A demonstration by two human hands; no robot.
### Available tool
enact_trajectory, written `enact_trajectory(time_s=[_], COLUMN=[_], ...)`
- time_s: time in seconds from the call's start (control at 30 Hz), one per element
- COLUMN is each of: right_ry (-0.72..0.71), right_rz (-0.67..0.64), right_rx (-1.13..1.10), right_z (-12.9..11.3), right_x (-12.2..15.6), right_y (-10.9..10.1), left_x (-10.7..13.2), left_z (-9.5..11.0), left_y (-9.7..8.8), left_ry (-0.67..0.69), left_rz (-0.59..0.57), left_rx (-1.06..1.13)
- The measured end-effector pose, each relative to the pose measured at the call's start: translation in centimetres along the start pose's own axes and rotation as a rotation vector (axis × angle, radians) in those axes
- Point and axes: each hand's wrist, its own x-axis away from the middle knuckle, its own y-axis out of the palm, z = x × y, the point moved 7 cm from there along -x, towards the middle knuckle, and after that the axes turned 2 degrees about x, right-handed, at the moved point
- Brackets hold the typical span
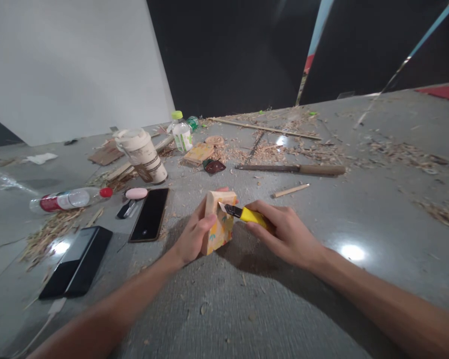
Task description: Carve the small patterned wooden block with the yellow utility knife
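My left hand (194, 234) is wrapped round a pale wooden block (220, 232) with a yellow, patterned paper on its face. The block is held up at a tilt, its near end cut at an angle. In my right hand (284, 229) is a yellow utility knife (252, 216), gripped by its handle. Its blade points left and touches, or lies just over, the upper part of the papered face. The fingers of my left hand behind the block are mostly hidden.
Beyond the block lie a long file with a wooden handle (318, 170), a short stick (291, 190) and scattered shavings (273, 152). To the left are a phone (149, 214), a black power bank (78, 262), a lidded cup (144, 157) and bottles (73, 199).
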Motion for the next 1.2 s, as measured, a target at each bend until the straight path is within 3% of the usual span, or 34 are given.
enact_trajectory(time_s=[0.17, 0.33, 0.57, 0.73, 0.9, 1.03, 1.2], right_ry=[-0.07, -0.071, -0.077, -0.09, -0.078, -0.083, -0.107], right_rz=[0.037, 0.033, -0.005, -0.083, -0.117, -0.123, -0.12], right_rx=[-0.002, -0.003, 0.002, 0.027, 0.028, 0.022, -0.007], right_z=[-0.7, -0.6, -0.6, -0.8, -1.0, -1.4, -1.8], right_x=[0.2, 0.2, 0.2, 0.2, 0.3, 0.3, 0.2], right_y=[-0.4, -0.4, -0.2, 0.5, 1.0, 1.3, 1.6], left_x=[0.2, 0.3, 0.1, 0.2, 0.5, 0.5, 0.4], left_z=[2.4, 2.8, 2.6, 2.4, 1.7, 1.7, 1.9], left_y=[-0.6, -0.7, -0.3, 0.2, 0.3, 0.2, 0.4], left_ry=[0.227, 0.314, 0.331, 0.252, 0.133, 0.133, 0.149], left_rz=[0.07, 0.079, 0.023, -0.007, 0.061, 0.132, 0.111], left_rx=[-0.289, -0.444, -0.532, -0.546, -0.509, -0.468, -0.457])
